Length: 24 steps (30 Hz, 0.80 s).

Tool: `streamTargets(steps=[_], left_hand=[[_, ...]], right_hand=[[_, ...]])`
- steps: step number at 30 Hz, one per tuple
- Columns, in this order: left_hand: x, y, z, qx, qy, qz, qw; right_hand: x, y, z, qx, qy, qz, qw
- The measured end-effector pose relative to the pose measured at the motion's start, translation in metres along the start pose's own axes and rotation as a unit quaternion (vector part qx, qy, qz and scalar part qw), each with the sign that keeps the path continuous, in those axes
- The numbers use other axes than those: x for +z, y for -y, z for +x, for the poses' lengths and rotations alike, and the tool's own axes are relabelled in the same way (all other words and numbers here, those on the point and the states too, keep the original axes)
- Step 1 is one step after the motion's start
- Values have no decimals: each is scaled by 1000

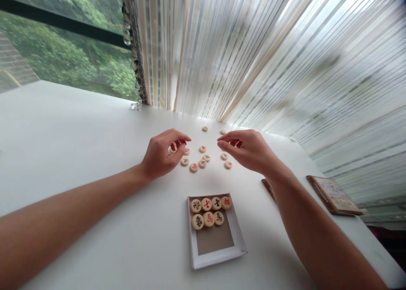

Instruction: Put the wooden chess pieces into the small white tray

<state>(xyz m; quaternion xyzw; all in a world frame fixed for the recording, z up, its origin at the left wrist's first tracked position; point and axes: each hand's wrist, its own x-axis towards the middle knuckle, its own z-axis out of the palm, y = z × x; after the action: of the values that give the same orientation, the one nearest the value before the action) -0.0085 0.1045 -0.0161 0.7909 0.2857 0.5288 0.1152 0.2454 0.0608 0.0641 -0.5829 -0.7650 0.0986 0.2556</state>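
Above the white table [79,125], the left hand [158,154] has its fingers curled around a wooden chess disc [173,148], while the right hand [245,148] hangs well apart, fingers curved downward; whether it holds anything cannot be told. Loose discs [194,167] lie scattered beneath and between both hands. Seven more sit along the top of a white card tray [218,259] at lower center, and a book [334,195] lies at right.
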Motion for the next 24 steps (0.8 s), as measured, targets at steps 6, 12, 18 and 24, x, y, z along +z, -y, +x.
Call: streamTargets(steps=[6,12,18,24], left_hand=[[2,0,-4,4,21,14,1000],[3,-5,-4,18,48,19,999],[4,-2,-1,-19,44,35,998],[6,-1,1,-14,51,51,997]], right_hand=[[34,-14,32,49,56,-39,996],[46,-35,39,47,65,-68,994],[50,-53,42,50,40,-95,993],[64,-56,50,18,20,-127,992]])
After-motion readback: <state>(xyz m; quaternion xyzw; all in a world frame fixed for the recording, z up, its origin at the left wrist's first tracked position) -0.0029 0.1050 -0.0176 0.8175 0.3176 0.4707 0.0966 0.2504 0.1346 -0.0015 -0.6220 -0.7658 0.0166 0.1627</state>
